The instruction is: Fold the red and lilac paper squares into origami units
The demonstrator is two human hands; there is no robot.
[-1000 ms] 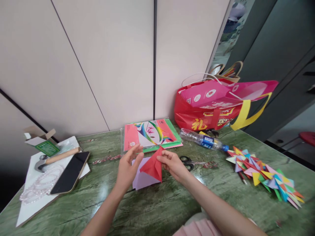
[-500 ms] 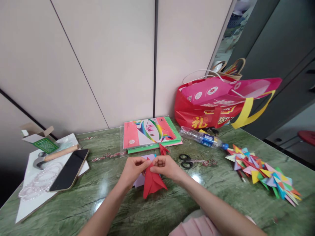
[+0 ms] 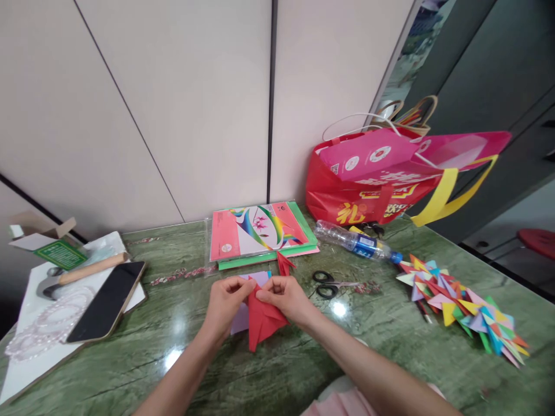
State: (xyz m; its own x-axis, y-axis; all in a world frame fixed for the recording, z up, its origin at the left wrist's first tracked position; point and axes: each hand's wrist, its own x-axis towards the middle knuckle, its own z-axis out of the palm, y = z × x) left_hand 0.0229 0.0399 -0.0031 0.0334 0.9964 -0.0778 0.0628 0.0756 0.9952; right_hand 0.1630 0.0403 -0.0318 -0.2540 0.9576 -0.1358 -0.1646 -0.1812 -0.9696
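Between both hands is a folded sheet of red paper (image 3: 265, 319), its upper end pinched and its wider folded flaps hanging toward me. My left hand (image 3: 228, 301) grips the top left edge between thumb and fingers. On the right side, my right hand (image 3: 284, 297) presses its thumb on the paper's front with the fingers curled behind. Partly hidden behind them lies purple paper (image 3: 240, 320) on the table. Just beyond my right hand, a small folded red paper piece (image 3: 284, 264) rests near the paper pack (image 3: 255, 231).
Black-handled scissors (image 3: 329, 284), a plastic bottle (image 3: 358, 242) and colourful folded-paper pieces (image 3: 463, 303) lie to the right. A red bag (image 3: 368, 185) stands at the back. On the left are a phone (image 3: 108, 300), a hammer (image 3: 82, 274) and a small box (image 3: 54, 245) on a white board (image 3: 17, 361).
The red paper has turned slightly in my hands, its lower flaps now angled differently. Both hands still pinch it. The view has shifted a little, moving the left-side objects further left.
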